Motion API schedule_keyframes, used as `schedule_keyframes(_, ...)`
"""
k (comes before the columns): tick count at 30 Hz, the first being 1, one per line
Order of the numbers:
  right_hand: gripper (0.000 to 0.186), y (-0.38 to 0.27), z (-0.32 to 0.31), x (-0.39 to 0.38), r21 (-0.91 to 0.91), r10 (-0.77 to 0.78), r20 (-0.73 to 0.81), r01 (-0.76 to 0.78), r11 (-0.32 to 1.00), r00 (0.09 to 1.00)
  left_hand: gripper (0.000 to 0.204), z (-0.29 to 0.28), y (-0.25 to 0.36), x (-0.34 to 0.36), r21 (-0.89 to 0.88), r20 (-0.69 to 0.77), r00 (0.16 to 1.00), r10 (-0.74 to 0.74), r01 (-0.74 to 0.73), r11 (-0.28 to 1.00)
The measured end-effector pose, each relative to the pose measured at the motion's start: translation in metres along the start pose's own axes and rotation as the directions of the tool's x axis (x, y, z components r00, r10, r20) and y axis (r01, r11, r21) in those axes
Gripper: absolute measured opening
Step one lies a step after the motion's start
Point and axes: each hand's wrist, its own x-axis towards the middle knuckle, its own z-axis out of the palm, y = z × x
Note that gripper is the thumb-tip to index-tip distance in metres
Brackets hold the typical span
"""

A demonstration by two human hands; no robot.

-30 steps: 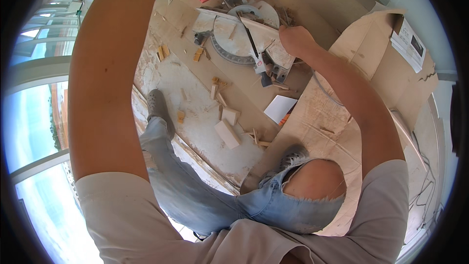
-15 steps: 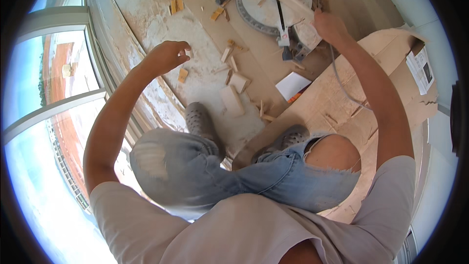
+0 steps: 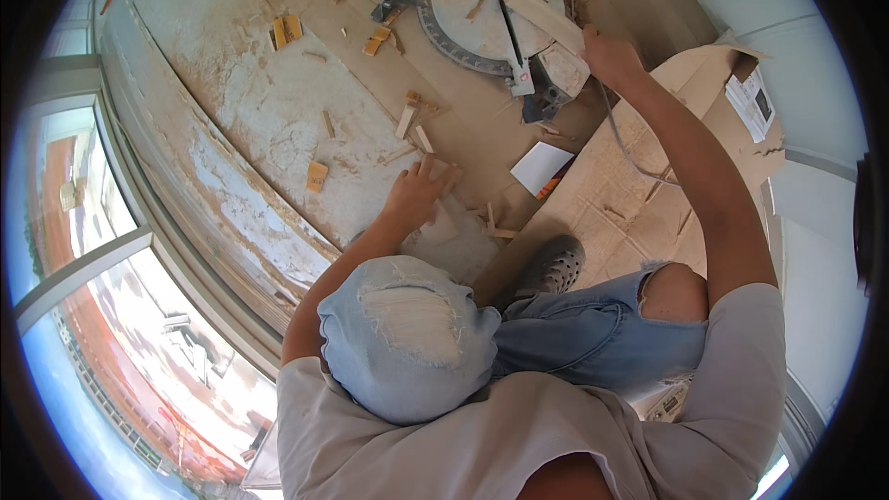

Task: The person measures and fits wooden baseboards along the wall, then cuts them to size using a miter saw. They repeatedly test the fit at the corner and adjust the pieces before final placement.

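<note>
My right hand (image 3: 611, 57) grips the near end of a pale wood strip (image 3: 546, 17). The strip lies slantwise along the fence of a dusty miter saw (image 3: 463, 23), with its far end close to the slot of the round table. Down on the floor, my left hand (image 3: 421, 193) reaches with spread fingers over some cut wood blocks (image 3: 435, 230). Its fingertips appear to touch one block, partly hidden under them. Small wood offcuts (image 3: 406, 122) lie just beyond that hand.
A white sheet or booklet (image 3: 541, 168) rests by flattened cardboard (image 3: 616, 181) on the right. A grey cable (image 3: 622, 143) crosses the cardboard. Yellowish wood scraps (image 3: 286, 31) are scattered on the dusty floor. Window frames (image 3: 139, 245) run along the left.
My left hand has swung right and down from above the floor at left to the wood blocks. My left knee has risen. The right hand still holds the strip at the saw.
</note>
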Motion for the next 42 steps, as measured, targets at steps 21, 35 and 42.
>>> schedule_keyframes(21,0.044,0.058,-0.243,-0.224,0.305,0.277,0.288,-0.362,0.881,0.917,0.011,-0.048,-0.089,-0.065,-0.454,0.098,0.995,0.032,0.016,0.891)
schedule_keyframes(35,0.024,0.087,-0.567,-0.583,0.625,0.844,0.017,-0.665,0.409,0.536,0.027,-0.428,-0.03,-0.258,-0.359,0.321,0.917,-0.236,0.349,0.866)
schedule_keyframes(42,0.036,0.067,-0.616,-0.859,0.918,0.812,-0.115,-0.373,-0.133,-0.572,0.028,-0.522,0.076,-0.313,-0.349,0.484,0.834,-0.265,0.462,0.815)
